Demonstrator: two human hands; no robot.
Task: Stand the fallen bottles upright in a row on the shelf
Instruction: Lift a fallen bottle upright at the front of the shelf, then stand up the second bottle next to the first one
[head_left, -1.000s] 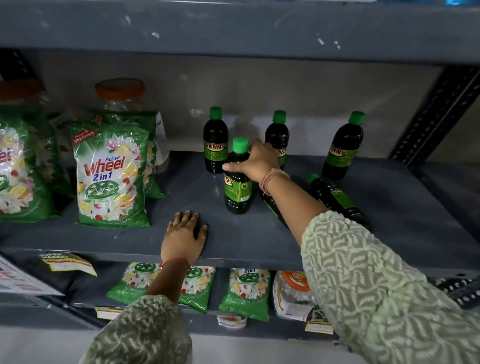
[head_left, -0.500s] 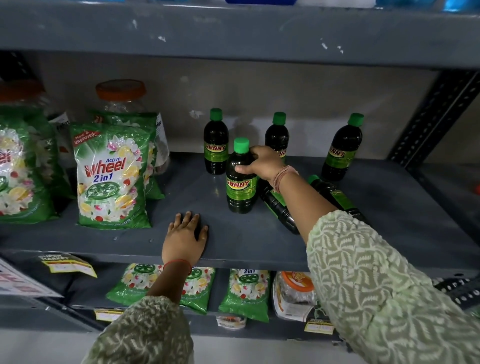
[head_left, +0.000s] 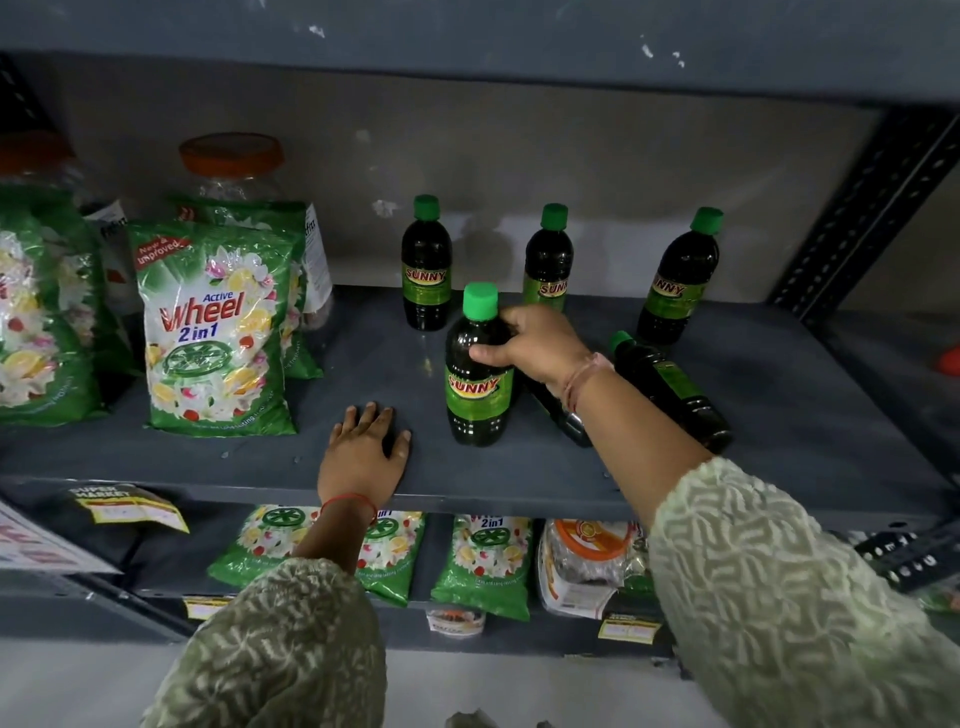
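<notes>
An upright dark green-capped plastic bottle is gripped by the right hand; at seven o'clock, the left hand is laid flat, released, on the grey metal shelf.

Right hand grip on upright front bottle, left hand flat on shelf, fallen bottle behind
</notes>
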